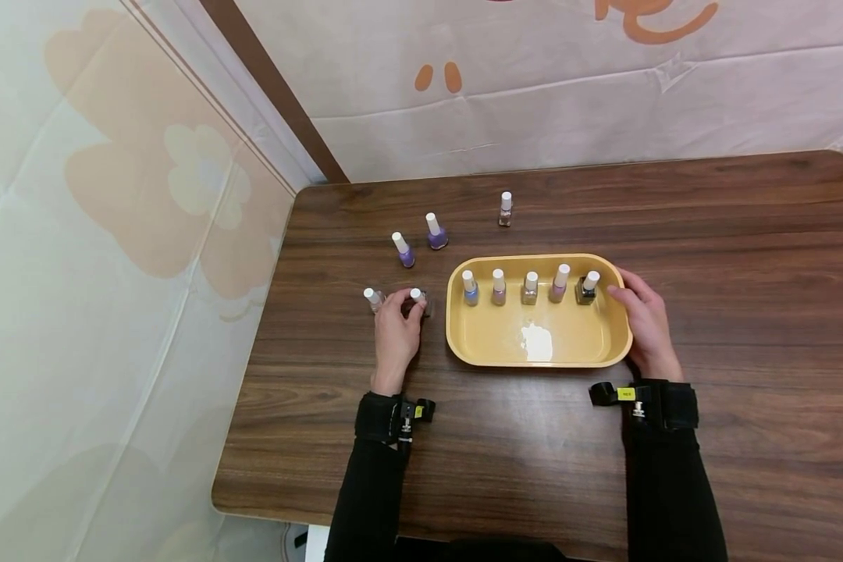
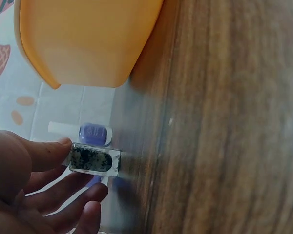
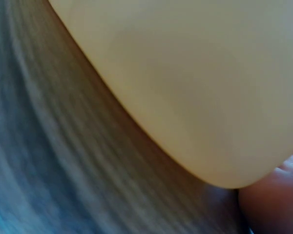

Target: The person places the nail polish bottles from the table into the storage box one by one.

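My left hand [image 1: 396,337] pinches a nail polish bottle [image 2: 94,159] by its white cap, just left of the yellow tray [image 1: 492,357]. Dark flecks fill its clear glass, and its base is close to the tabletop in the left wrist view. My right hand [image 1: 648,326] grips the tray's right end, thumb over the rim and fingers outside. Inside, several white-capped nail polish bottles stand in a row along the far side, from a blue bottle [image 1: 471,289] at the left to a black bottle [image 1: 586,289] at the right. Another white-capped bottle [image 1: 373,298] stands beside my left fingers, partly hidden.
Two purple nail polish bottles [image 1: 437,234] stand beyond my left hand. Farther back is a clear-looking bottle [image 1: 506,211] with a white cap. The wooden table [image 1: 759,312] meets a printed cloth [image 1: 569,117] at the back and another at the left.
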`<state>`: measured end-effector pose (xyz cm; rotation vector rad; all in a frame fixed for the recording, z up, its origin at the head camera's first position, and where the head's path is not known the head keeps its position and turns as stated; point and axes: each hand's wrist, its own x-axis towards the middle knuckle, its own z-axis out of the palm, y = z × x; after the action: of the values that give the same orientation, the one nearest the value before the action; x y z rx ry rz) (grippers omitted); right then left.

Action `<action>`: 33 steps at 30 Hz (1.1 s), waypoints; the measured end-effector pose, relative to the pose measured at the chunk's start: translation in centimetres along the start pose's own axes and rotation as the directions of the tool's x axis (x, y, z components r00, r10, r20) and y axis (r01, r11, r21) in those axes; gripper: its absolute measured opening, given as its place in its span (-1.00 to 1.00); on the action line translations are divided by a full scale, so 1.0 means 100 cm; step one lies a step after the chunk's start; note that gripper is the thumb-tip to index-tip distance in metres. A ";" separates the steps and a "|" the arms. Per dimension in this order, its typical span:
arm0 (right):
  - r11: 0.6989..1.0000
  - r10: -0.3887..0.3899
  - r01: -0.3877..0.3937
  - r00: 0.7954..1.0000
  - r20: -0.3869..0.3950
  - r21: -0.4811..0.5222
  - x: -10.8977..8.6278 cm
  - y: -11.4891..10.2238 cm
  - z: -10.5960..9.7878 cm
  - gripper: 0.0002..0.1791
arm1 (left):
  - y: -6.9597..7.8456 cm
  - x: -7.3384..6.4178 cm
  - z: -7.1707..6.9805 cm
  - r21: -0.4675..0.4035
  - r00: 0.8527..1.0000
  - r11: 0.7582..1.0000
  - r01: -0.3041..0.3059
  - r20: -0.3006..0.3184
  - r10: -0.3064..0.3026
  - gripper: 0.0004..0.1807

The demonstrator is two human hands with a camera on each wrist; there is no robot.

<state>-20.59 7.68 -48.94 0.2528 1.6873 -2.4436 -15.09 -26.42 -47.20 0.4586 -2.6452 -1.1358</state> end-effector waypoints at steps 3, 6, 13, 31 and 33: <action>1.000 0.002 -0.002 1.000 -0.002 0.003 0.000 0.000 0.000 -0.75 | 0.000 0.000 -0.001 0.002 1.000 1.000 -0.002 -0.002 0.002 -0.75; 1.000 0.011 -0.011 1.000 -0.008 -0.010 0.000 0.000 -0.001 -0.74 | 0.000 -0.001 -0.001 0.001 1.000 1.000 -0.006 -0.010 0.006 -0.75; 0.997 0.027 -0.028 0.999 -0.021 -0.072 0.001 -0.001 -0.001 -0.63 | 0.000 -0.002 -0.003 -0.023 1.000 1.000 -0.005 -0.024 0.005 -0.75; 0.996 0.023 -0.025 1.000 -0.021 -0.086 0.000 -0.001 -0.001 -0.58 | 0.017 -0.009 -0.016 -0.016 0.996 0.997 -0.075 -0.055 0.074 -0.75; 0.997 0.018 -0.019 1.000 -0.016 -0.079 0.000 -0.001 -0.001 -0.59 | 0.019 -0.011 -0.019 -0.019 0.995 0.996 -0.084 -0.063 0.083 -0.75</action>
<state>-20.67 7.78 -48.84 0.2767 1.7760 -2.3610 -13.86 -25.99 -44.61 0.3694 -2.5712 -1.1054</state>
